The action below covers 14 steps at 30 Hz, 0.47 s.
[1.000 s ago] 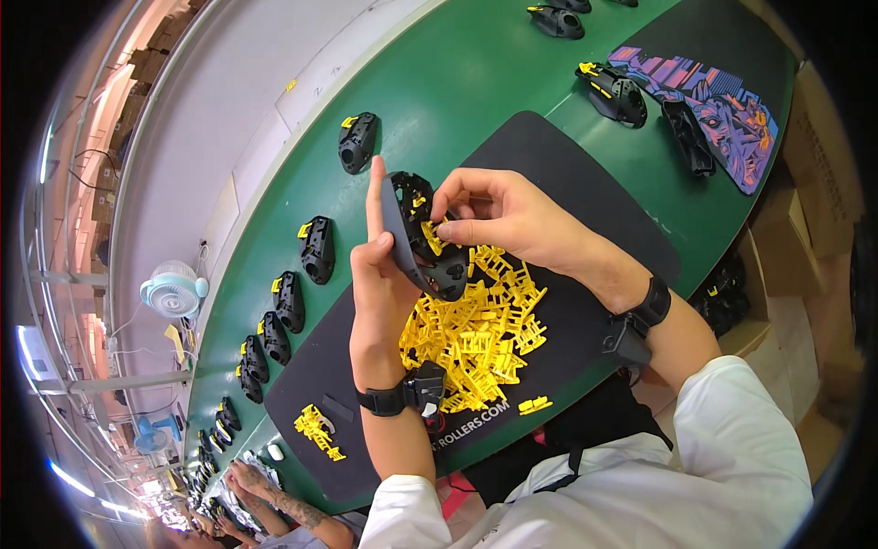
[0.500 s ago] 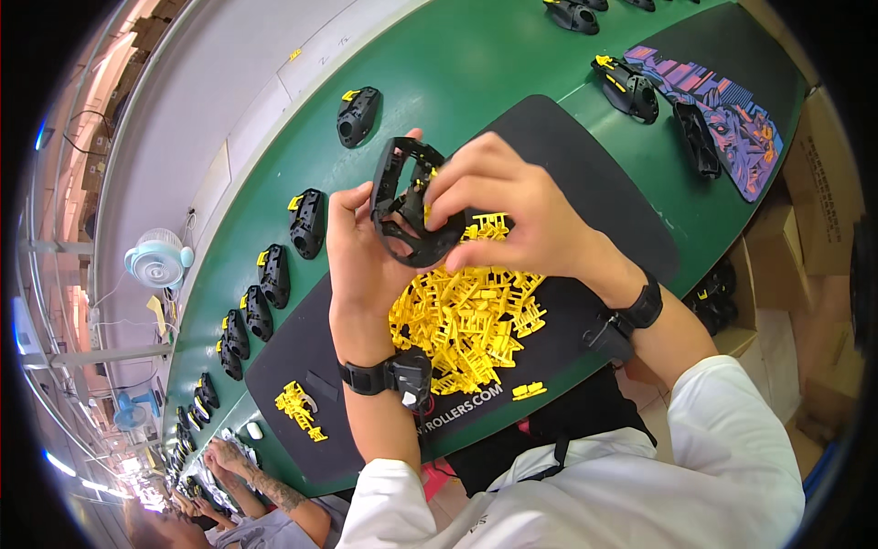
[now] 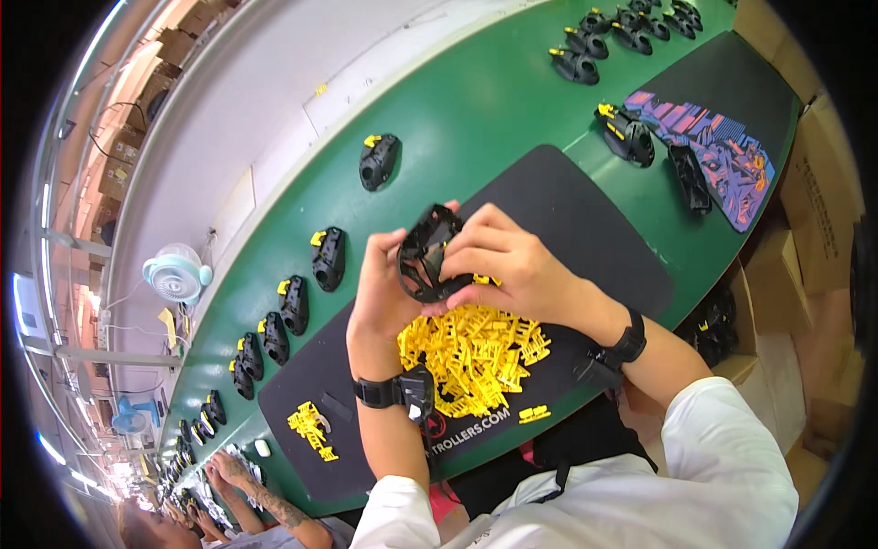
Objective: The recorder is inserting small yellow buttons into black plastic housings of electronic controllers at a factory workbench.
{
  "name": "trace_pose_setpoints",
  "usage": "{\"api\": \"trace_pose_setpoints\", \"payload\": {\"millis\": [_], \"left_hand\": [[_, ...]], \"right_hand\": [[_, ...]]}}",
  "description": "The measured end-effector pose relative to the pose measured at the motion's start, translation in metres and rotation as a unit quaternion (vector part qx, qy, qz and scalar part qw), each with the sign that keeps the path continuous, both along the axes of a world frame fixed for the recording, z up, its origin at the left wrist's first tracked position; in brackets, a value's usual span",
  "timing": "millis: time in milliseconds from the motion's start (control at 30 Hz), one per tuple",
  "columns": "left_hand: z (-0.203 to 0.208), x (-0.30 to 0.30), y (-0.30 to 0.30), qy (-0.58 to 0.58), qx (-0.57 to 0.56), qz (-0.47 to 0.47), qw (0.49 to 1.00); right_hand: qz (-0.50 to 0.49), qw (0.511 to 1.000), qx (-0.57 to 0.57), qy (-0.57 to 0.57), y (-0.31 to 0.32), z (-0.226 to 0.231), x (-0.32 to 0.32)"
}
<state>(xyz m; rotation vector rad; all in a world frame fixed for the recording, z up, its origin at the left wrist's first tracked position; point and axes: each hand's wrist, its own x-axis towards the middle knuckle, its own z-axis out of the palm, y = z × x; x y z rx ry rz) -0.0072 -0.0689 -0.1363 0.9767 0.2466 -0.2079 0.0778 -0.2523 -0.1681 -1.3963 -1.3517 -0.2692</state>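
Note:
A hollow black plastic mouse shell [image 3: 422, 247] is held up above the mat, its open underside showing. My left hand [image 3: 375, 297] grips it along the left side. Against its right side, my right hand [image 3: 517, 270] has fingers curled into the opening and the thumb by the lower rim; the fingertips are partly hidden. Just below both hands lies a heap of small yellow plastic parts [image 3: 480, 357], some still joined in ladder-like frames. Smaller groups of yellow parts lie at the mat's left [image 3: 313, 430] and by its front edge [image 3: 533, 414].
A black mat [image 3: 585, 238] covers part of the green table [image 3: 476, 119]. Black shells with yellow pieces [image 3: 380, 162] line the far side; more stand at the back right [image 3: 576, 66]. A patterned mat [image 3: 732, 156] lies right, cardboard boxes [image 3: 814, 183] beyond. Another person's arms [image 3: 265, 499] are at lower left.
The view has shifted, so the table sits lower in the picture. The shell is still between both hands, tilted somewhat differently, and my right fingers are closer in against it.

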Motion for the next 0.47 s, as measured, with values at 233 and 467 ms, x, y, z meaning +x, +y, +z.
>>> {"api": "trace_pose_setpoints", "payload": {"millis": [233,467], "left_hand": [[0.006,-0.003,-0.015,-0.004,0.001,0.035,0.999],[-0.009,-0.005,0.004,-0.039,-0.02,0.063,0.997]], "right_hand": [[-0.005,1.0,0.016,-0.011,-0.002,0.0,-0.008],[-0.013,0.999,0.013,-0.031,-0.003,-0.001,-0.002]]}}
